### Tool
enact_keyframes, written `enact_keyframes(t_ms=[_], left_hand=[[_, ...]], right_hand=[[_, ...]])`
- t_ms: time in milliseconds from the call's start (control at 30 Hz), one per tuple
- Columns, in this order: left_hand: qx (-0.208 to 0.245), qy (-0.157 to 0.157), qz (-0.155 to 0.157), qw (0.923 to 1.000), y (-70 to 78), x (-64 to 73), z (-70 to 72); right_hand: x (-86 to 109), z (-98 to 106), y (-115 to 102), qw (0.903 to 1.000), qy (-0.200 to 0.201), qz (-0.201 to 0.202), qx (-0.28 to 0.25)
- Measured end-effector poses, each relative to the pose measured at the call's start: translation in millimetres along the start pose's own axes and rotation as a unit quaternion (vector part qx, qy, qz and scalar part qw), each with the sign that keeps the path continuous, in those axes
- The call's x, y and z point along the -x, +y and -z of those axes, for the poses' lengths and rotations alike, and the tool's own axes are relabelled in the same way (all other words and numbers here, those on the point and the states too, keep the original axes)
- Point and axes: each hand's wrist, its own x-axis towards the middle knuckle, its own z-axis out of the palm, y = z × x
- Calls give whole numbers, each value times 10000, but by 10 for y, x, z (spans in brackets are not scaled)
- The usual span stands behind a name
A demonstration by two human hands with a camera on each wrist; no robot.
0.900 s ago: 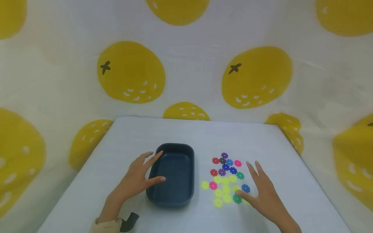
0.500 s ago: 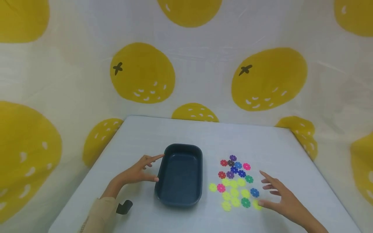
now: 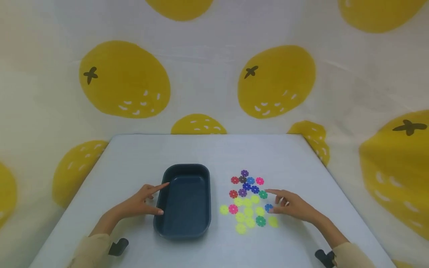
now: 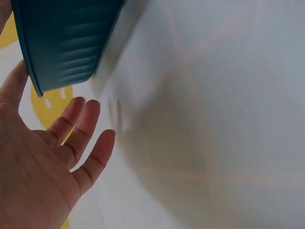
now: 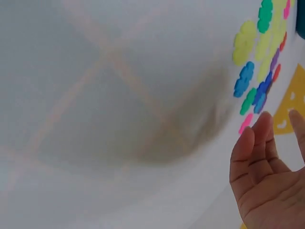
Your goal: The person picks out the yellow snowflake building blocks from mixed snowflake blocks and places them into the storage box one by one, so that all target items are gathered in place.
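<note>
A dark blue-green rectangular tray [image 3: 185, 208] lies on the white table with nothing inside it. At its left rim is my left hand [image 3: 135, 204], index finger and thumb spread along the edge. In the left wrist view a finger touches the rim of the tray [image 4: 66, 43], while the other fingers of the left hand [image 4: 40, 162] hang relaxed. Several flower-shaped plastic discs [image 3: 248, 212] lie flat right of the tray. Over their right side hovers my right hand [image 3: 295, 206], index finger extended, thumb near a blue disc [image 3: 268, 207]. The right hand [image 5: 271, 186] holds nothing.
Yellow, green, blue, purple, red and pink discs [image 5: 245, 78] lie close together, many side by side. Dark pieces show beside both wrists, one a black piece [image 3: 118, 247] near the left sleeve. Behind the table hangs a white cloth [image 3: 204, 74] with yellow fruit prints.
My left hand has gone from above the tray to its left rim. The right hand drew back to the right, then came in over the discs' right side. The head view shifted.
</note>
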Motion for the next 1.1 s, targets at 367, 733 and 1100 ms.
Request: enact_keyframes(t_ms=[367,733,1100], left_hand=[[-251,63,140,9996,-50,41,34],[-166,21,113,9998,-52,-20,0],[-219,7,118,9997,-30,-24,-3]], right_hand=[[-500,-161,-17,9993,-368,23,-90],[-625,-220,12,9997,-147,-178,-20],[-650,-299,-31,9988,292,-403,-5]])
